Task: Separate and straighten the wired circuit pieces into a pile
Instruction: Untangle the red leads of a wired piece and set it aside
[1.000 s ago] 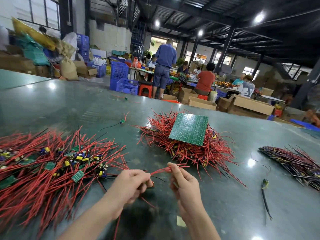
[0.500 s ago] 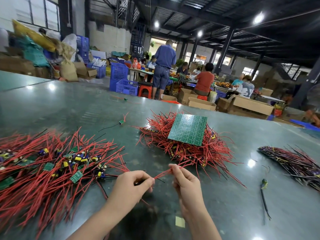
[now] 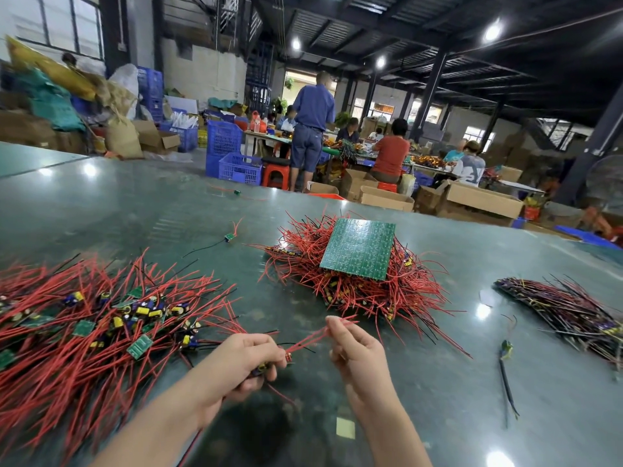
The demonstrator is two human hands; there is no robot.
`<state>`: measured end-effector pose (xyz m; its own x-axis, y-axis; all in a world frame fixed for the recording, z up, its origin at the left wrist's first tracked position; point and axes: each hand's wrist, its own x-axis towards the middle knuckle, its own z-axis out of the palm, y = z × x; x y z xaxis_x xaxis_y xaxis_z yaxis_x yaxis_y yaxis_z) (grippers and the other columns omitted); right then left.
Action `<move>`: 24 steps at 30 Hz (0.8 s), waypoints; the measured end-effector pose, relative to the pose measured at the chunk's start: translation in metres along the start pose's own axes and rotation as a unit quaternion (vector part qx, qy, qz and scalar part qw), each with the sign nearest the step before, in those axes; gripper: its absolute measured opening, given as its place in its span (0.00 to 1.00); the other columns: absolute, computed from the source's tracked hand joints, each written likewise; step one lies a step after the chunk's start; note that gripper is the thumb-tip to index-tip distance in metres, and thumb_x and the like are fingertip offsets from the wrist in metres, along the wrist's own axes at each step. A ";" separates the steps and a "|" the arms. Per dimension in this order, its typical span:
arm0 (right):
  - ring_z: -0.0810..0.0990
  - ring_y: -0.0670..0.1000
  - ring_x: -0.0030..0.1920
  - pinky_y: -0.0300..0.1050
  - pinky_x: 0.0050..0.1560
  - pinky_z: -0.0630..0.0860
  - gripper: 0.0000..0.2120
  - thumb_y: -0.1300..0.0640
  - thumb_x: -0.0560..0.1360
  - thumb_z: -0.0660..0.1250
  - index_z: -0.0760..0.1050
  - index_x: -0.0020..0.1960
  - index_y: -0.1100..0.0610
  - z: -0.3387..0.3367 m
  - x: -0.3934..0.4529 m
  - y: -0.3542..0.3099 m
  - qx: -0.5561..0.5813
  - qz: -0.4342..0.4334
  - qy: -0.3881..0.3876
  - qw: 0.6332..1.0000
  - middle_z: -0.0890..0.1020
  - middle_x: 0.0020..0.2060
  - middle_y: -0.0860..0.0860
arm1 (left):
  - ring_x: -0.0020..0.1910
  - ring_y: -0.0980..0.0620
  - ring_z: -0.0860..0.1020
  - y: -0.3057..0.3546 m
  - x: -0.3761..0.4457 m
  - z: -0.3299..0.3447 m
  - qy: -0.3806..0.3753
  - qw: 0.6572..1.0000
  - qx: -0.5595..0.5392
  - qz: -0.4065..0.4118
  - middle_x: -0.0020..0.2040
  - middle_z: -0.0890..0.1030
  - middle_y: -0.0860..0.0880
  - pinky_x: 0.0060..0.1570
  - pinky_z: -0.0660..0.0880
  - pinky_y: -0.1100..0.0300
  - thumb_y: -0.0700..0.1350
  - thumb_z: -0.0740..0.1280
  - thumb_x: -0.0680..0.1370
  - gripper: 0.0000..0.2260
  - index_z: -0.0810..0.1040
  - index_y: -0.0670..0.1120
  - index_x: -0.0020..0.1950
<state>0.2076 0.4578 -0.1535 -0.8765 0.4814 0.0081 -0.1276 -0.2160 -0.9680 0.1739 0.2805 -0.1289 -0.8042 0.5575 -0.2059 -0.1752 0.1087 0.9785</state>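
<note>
Between my two sets of fingers, just above the counter [image 3: 438, 382], one circuit piece [image 3: 266, 365] is stretched out: my left hand [image 3: 242, 362] curls round its board end, my right hand [image 3: 354, 352] pinches the red wires [image 3: 308, 340] near their tips. I judge the wires want a steady, light pull. The tangled heap [image 3: 84, 325] lies left of the fingers, the sorted pile [image 3: 354, 281] beyond them.

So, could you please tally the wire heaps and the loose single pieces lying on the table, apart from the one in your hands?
Red wire heaps: 2 (left heap, middle heap)
Dark bundle: 1
Loose single pieces: 3 ()
Total: 6
</note>
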 end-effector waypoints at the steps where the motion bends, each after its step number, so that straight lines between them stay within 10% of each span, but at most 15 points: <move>1: 0.63 0.42 0.26 0.36 0.32 0.62 0.06 0.59 0.70 0.71 0.85 0.36 0.54 -0.001 0.001 0.001 0.003 -0.003 0.023 1.000 0.77 0.30 0.47 | 0.19 0.58 0.62 0.001 -0.001 0.001 -0.009 1.000 0.010 -0.006 0.28 0.75 0.49 0.20 0.52 0.71 0.45 0.69 0.68 0.06 0.77 0.47 0.31; 6: 0.65 0.41 0.26 0.36 0.33 0.63 0.08 0.61 0.72 0.70 0.85 0.35 0.54 -0.003 0.003 -0.001 0.023 0.001 0.059 0.998 0.79 0.31 0.45 | 0.22 0.58 0.68 -0.005 0.002 0.006 -0.053 0.998 -0.004 -0.025 0.28 0.76 0.51 0.21 0.56 0.70 0.46 0.70 0.66 0.04 0.78 0.47 0.34; 10: 0.69 0.42 0.28 0.37 0.34 0.66 0.12 0.50 0.72 0.66 0.82 0.47 0.57 -0.001 0.002 -0.004 0.066 0.026 0.002 0.997 0.85 0.39 0.48 | 0.28 0.55 0.78 -0.008 0.009 0.004 0.013 0.976 -0.218 -0.014 0.36 0.83 0.46 0.25 0.72 0.67 0.44 0.73 0.63 0.06 0.83 0.43 0.37; 16: 0.75 0.42 0.35 0.31 0.36 0.69 0.16 0.50 0.80 0.58 0.83 0.46 0.53 0.016 -0.015 0.001 -0.184 0.025 -0.189 0.964 0.86 0.40 0.49 | 0.26 0.54 0.78 -0.008 0.014 0.003 0.099 0.938 -0.323 0.078 0.43 0.85 0.47 0.25 0.69 0.67 0.45 0.69 0.65 0.04 0.83 0.47 0.35; 24: 0.75 0.44 0.34 0.35 0.41 0.71 0.13 0.51 0.76 0.64 0.84 0.44 0.57 0.008 -0.014 -0.007 -0.028 0.090 -0.294 0.951 0.79 0.31 0.48 | 0.22 0.57 0.72 -0.006 0.009 0.007 0.085 0.930 -0.358 0.017 0.32 0.75 0.49 0.25 0.75 0.66 0.53 0.68 0.66 0.14 0.84 0.43 0.40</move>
<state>0.2173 0.4459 -0.1452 -0.9920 -0.1209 -0.0359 0.0594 -0.1963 -0.9787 0.1715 0.2908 -0.1365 -0.8842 0.4052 -0.2326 -0.4315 -0.5173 0.7391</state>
